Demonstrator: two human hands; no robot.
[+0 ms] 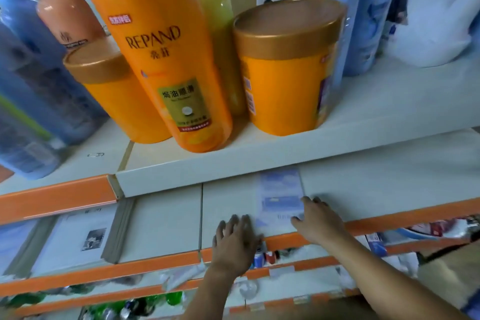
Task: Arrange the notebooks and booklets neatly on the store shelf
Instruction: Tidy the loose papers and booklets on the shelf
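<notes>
Shelf (166, 228): pale board with an orange front rail, on which the task's things are carried.
Blue booklet (281, 197): laid flat at the front edge of the shelf, right of the middle seam, with its long side run toward the rear edge.
White notebook (85, 236): laid flat toward the shelf's left end, well apart from the blue booklet.
Left hand (236, 236): opened flat with fingers spread and pressed on the shelf just beside the booklet's left edge. It is judged to serve as a stop.
Right hand (319, 218): fingers are set fairly straight along the booklet's right edge and the thumb is laid on the cover. Nothing is gripped, and squaring is judged to be the purpose.
Orange bottle (166, 60): stood on the upper shelf, outside the task.
</notes>
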